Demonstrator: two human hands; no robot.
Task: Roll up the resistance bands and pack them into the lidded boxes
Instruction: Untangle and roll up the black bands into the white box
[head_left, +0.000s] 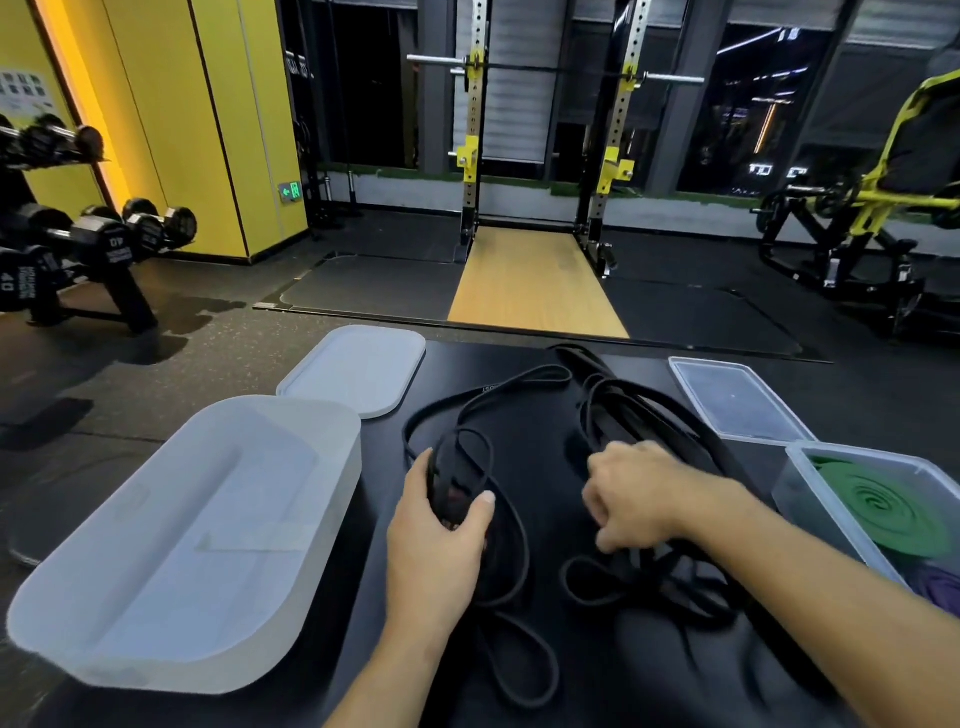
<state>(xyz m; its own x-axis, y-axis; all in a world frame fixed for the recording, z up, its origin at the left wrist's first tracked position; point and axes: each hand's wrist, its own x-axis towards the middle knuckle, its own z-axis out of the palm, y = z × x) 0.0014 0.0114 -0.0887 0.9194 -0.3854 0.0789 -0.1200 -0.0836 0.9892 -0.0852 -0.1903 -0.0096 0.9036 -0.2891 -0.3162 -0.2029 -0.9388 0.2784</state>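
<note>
On the black table (498, 358), the left hand (439, 525) grips a bunch of loops gathered from a black band (460, 480), with the thumb across the near side and the fingertips curled round the far side. The rest of that band trails away in slack loops towards the near edge of the table. The right hand (639, 499) is smeared by motion. Its fingers curl down into a tangle of black bands (613, 415) just to the right, but I cannot tell whether they hold a strand or only rest on the pile. Black on black, the number of bands in the tangle is impossible to count. To the left stands a big white box (340, 467) with nothing visible inside, its white lid (358, 369) lying behind it. At the right a clear box (795, 483), cut off by the frame edge, holds 1 rolled green band (878, 512) and part of a purple band (941, 587). The clear lid (737, 400) lies flat behind it. Beyond the table are dumbbells (104, 234) and a rack (472, 156).
</note>
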